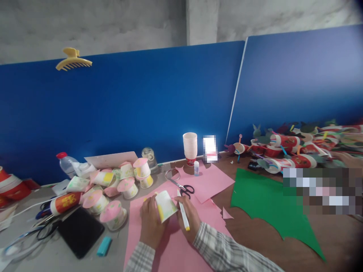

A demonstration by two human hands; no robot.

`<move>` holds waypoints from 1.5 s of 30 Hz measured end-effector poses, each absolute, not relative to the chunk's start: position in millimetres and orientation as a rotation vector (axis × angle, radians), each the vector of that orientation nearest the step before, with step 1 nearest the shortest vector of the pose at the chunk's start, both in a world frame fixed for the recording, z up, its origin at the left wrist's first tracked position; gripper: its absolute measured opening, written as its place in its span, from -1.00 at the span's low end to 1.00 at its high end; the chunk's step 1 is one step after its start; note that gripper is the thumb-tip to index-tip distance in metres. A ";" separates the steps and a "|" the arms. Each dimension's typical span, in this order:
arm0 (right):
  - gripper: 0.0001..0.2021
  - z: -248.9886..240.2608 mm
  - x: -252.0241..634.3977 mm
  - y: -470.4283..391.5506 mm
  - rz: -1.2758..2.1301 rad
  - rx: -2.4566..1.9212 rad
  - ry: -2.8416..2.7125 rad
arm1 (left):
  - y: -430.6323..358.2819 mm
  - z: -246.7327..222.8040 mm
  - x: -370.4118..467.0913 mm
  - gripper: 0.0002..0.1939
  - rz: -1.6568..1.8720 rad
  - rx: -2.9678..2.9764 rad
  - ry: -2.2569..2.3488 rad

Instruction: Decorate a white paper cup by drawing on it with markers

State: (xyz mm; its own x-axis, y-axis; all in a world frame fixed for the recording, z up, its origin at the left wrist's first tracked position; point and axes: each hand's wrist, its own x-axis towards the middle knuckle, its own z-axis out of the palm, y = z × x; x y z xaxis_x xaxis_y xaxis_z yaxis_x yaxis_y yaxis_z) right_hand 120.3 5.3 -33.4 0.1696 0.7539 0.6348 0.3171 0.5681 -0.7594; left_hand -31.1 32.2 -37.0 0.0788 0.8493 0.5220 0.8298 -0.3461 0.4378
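Note:
A white paper cup (165, 204) with yellow and green marks lies tilted in my left hand (151, 217), whose fingers are closed round its side. My right hand (189, 219) grips a white marker (183, 213) with a yellow end that points down toward me. The fingertips of that hand are close to the cup's edge; whether they touch it I cannot tell. Under both hands spreads pink paper (181, 249). Black-handled scissors (184, 188) rest on it just beyond my right hand, and a small glue stick (196, 169) stands farther back.
Several decorated cups with pink paper tops (113, 215) crowd the left, near a black tablet-like slab (81, 230) and a turquoise block (104, 246). Stacked white cups (190, 145) stand by the blue partition (141, 102). Green paper (263, 200) and piled red cups (303, 161) lie right.

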 end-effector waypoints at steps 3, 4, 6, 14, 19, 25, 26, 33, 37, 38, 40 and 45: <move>-0.55 -33.3 122.5 5.1 0.408 -1.008 -1.476 | 33.3 -38.2 -31.9 -0.20 1.109 2.302 1.767; -0.55 -33.5 122.8 5.2 0.407 -1.010 -1.480 | 33.6 -38.6 -32.2 -0.20 1.097 2.309 1.763; -0.55 -33.6 123.1 5.1 0.402 -1.013 -1.480 | 34.1 -39.3 -32.6 -0.22 1.088 2.321 1.761; -0.50 -32.2 123.3 3.1 0.418 -1.016 -1.497 | 36.4 -40.8 -34.2 -0.26 1.085 2.329 1.747; -0.50 -35.5 124.7 4.7 0.392 -1.002 -1.537 | 36.4 -37.7 -32.4 -0.23 1.089 2.312 1.761; -0.46 -35.7 124.2 4.3 0.413 -0.990 -1.537 | 34.7 -34.2 -30.3 -0.23 1.068 2.316 1.766; -0.46 -34.3 124.6 3.2 0.414 -0.986 -1.537 | 34.5 -34.4 -30.0 -0.23 1.068 2.321 1.771; -0.60 -12.8 129.6 -10.4 0.431 -0.914 -1.456 | 33.8 -35.6 -27.2 -0.32 1.105 2.417 1.802; -0.76 -10.0 126.5 -12.8 0.480 -0.942 -1.340 | 33.6 -36.4 -26.7 -0.32 1.109 2.488 1.787; -0.78 -10.5 125.7 -12.6 0.498 -0.948 -1.325 | 33.3 -36.3 -26.6 -0.32 1.106 2.499 1.782; -0.81 -11.5 125.2 -12.3 0.540 -0.959 -1.319 | 32.5 -35.5 -26.2 -0.32 1.103 2.509 1.781; -0.75 -10.5 128.2 -12.0 0.577 -0.915 -1.366 | 30.3 -32.0 -24.3 -0.41 1.144 2.534 1.786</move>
